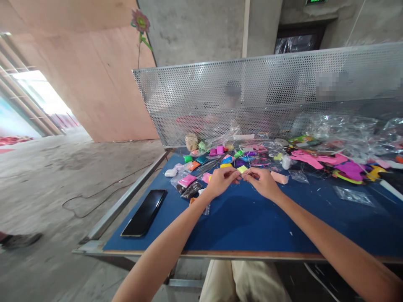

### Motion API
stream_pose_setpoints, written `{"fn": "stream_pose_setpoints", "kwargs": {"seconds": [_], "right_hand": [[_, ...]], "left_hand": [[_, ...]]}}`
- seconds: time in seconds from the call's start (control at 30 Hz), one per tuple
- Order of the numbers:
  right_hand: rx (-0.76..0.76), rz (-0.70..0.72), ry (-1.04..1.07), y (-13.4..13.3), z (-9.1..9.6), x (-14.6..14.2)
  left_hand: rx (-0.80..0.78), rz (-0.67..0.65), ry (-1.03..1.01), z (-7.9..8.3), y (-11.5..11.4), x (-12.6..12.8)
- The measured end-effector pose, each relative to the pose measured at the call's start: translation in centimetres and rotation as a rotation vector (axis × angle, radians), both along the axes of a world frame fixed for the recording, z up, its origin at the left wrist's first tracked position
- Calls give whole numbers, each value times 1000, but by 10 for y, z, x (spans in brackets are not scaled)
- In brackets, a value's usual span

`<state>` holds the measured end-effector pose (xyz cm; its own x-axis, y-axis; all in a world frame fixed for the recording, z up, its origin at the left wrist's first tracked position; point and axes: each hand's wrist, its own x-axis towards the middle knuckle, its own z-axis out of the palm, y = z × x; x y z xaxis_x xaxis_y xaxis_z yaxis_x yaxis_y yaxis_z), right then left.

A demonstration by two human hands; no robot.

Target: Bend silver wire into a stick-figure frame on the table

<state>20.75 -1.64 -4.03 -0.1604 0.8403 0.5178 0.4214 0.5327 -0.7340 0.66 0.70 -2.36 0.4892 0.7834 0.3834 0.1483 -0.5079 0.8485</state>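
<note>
My left hand [221,181] and my right hand [262,182] meet over the blue table [252,226], thumbs and fingers pinched close together. Something thin seems to be between the fingertips, but it is too small to make out. Just behind the fingertips lies a pale yellow packet [242,168]. Beside my left hand are a bright pink clay packet [187,180] and a black packet [191,191]. A peach-coloured block [279,178] lies close to my right wrist.
A phone [144,213] lies at the table's left. Pink cut-out pieces [310,158] and clear plastic bags [343,126] are heaped at the right. A perforated metal panel [201,90] stands along the back, with people behind it. A flower on a stem [140,22] rises from its left corner.
</note>
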Motion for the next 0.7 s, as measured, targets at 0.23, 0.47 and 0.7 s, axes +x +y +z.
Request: {"fn": "stream_pose_setpoints", "kwargs": {"seconds": [0.23, 0.47, 0.7], "right_hand": [[-186, 116, 142, 1, 0, -1], [-283, 148, 328, 1, -3, -9], [-357, 180, 423, 2, -7, -8]], "left_hand": [[120, 63, 137, 3, 0, -1], [257, 133, 194, -4, 4, 2], [182, 99, 185, -7, 4, 3]]}}
